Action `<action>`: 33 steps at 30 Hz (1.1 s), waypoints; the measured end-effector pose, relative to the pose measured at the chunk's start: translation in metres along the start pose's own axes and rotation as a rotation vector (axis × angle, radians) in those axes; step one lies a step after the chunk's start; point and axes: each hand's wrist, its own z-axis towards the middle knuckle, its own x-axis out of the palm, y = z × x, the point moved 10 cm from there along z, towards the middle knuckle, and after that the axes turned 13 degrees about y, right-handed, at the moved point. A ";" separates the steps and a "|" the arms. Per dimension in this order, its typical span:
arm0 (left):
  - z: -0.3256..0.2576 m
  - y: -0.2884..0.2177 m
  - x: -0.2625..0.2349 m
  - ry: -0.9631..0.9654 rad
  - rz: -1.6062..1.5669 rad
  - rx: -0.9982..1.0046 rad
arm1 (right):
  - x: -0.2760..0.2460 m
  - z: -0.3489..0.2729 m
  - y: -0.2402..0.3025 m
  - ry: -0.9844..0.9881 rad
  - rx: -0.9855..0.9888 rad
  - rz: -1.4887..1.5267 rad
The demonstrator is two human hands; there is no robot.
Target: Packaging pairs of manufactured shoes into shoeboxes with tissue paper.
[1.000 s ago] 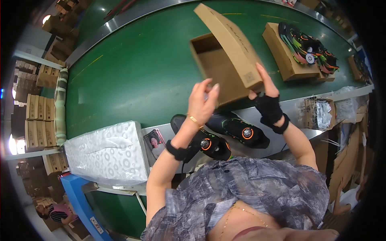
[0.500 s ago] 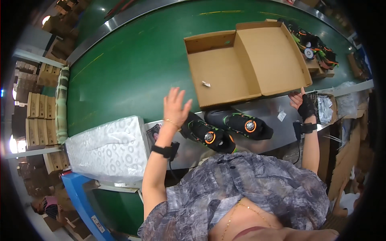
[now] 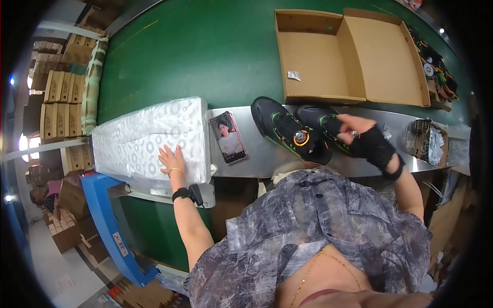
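My left hand (image 3: 171, 158) lies flat, fingers spread, on a stack of white patterned wrapping paper (image 3: 144, 136) at the left. My right hand (image 3: 362, 137), in a black fingerless glove, rests on the right one of two black shoes with green and orange trim (image 3: 292, 134), its fingers closing over it. Both shoes lie on the metal shelf (image 3: 267, 159) in front of me. An open, empty cardboard shoebox (image 3: 328, 56) with its lid flipped back lies on the green conveyor belt (image 3: 205, 51) just beyond the shoes. A small white packet (image 3: 294, 76) lies inside the box.
A phone (image 3: 228, 137) with a lit screen lies on the shelf between the paper and the shoes. Another box with shoes (image 3: 436, 72) sits at the far right. Crumpled plastic bags (image 3: 429, 138) lie at the shelf's right end. Stacked cartons (image 3: 59, 97) stand at the left.
The box lid has swung fully open and lies flat. My left hand dropped from the air onto the paper stack. My right hand moved from the lid to the right shoe.
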 end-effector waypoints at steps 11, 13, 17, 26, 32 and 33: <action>-0.005 -0.016 -0.034 -0.230 0.207 0.044 | 0.070 0.039 0.071 0.085 -0.326 -0.590; -0.010 0.004 -0.075 -0.481 0.068 0.115 | 0.069 0.034 0.064 0.121 -0.301 -0.606; -0.066 -0.002 -0.183 -0.859 -0.162 0.172 | 0.057 0.034 0.047 0.310 -0.151 -0.471; -0.196 -0.255 -0.251 -0.210 -0.855 1.063 | -0.007 0.082 0.132 0.265 -0.387 0.422; -0.255 -0.394 -0.231 -0.058 -0.780 1.526 | -0.052 0.114 0.075 -0.321 -0.284 0.900; -0.273 -0.408 -0.233 -0.316 -0.522 1.576 | -0.077 0.100 0.044 -0.472 -0.243 0.760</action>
